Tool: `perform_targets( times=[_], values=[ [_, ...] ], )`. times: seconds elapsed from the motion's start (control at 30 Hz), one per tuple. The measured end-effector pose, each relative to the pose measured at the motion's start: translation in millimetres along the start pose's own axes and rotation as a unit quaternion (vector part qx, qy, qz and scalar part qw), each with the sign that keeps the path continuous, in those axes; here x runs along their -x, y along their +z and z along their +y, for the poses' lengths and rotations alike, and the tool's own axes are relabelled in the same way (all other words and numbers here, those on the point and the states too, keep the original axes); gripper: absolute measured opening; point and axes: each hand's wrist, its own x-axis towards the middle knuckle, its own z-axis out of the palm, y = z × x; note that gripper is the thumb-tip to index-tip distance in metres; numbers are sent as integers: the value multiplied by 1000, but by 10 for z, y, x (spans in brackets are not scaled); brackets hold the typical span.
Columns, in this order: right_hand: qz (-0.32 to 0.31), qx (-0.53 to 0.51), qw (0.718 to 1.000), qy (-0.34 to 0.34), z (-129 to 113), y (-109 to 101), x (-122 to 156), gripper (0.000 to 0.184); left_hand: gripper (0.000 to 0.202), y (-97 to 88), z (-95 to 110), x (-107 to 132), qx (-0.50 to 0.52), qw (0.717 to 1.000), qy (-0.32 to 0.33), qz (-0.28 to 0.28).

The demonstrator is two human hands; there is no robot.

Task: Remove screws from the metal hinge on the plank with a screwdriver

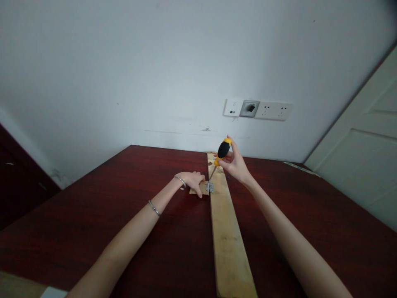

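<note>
In my right hand [235, 164] is a yellow-and-black screwdriver [223, 150], tilted, with its tip down at a small metal hinge [210, 187]. The hinge lies across the joint between a long pale wooden plank [231, 240] and a short piece of wood [200, 189]. My left hand [194, 181] grips that short piece from the left, thumb on the near side and fingers at the far side. Whether a screw sits under the screwdriver's tip is too small to make out.
Everything rests on a dark red wooden table [149, 248] against a white wall [139, 74]. Wall sockets [273, 111] and a switch plate are above the table's back edge. A white door [366, 153] stands at the right. A flat patterned strip [300, 168] lies at the back right.
</note>
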Motion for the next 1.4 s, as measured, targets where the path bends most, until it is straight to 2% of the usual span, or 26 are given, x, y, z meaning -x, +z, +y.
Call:
perform_targets(
  times=[0.2, 0.47, 0.67, 0.87, 1.4],
  values=[
    [-6, 5, 1000, -9, -20, 8, 9, 106, 80, -12, -12, -5, 3, 1000, 21, 12],
    [3, -2, 1000, -17, -5, 15, 1, 104, 79, -56, 14, 35, 0, 999, 32, 35],
    [10, 15, 999, -28, -11, 39, 22, 100, 79, -85, 42, 56, -1, 999, 20, 31],
    [39, -7, 998, -39, -100, 5, 18, 106, 82, -93, 49, 70, -5, 1000, 12, 28],
    [9, 31, 998, -45, -37, 17, 24, 97, 82, -70, 14, 33, -2, 1000, 10, 30]
  ],
)
